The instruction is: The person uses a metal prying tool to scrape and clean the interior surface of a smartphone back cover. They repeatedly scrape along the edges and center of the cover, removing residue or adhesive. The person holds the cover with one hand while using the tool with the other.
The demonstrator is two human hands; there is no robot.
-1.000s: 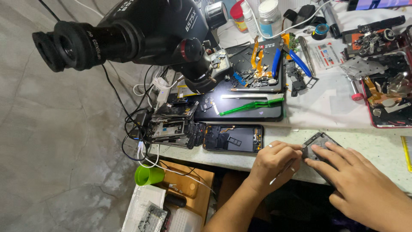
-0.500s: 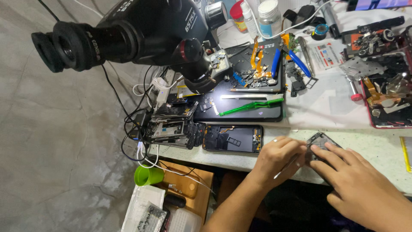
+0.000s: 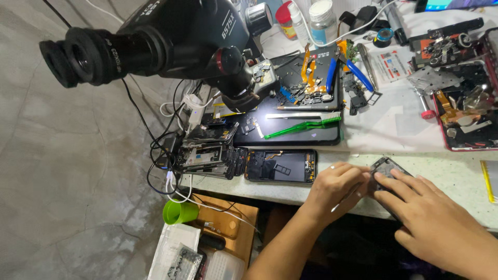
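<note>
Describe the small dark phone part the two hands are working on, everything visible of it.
The phone part is a small, dark grey, flat piece with rounded corners that looks like a phone frame or back panel; only its upper corner shows. It lies tilted at an angle on the pale speckled worktop, near the front edge. The left hand presses on its left side and the right hand covers its lower part with its fingers. Finer detail is hidden.

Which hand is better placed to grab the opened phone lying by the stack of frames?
Left, probably. The left hand sits right beside the opened phone, though its fingers rest on the small phone part. The right hand is farther off, on the part's other side.
</note>
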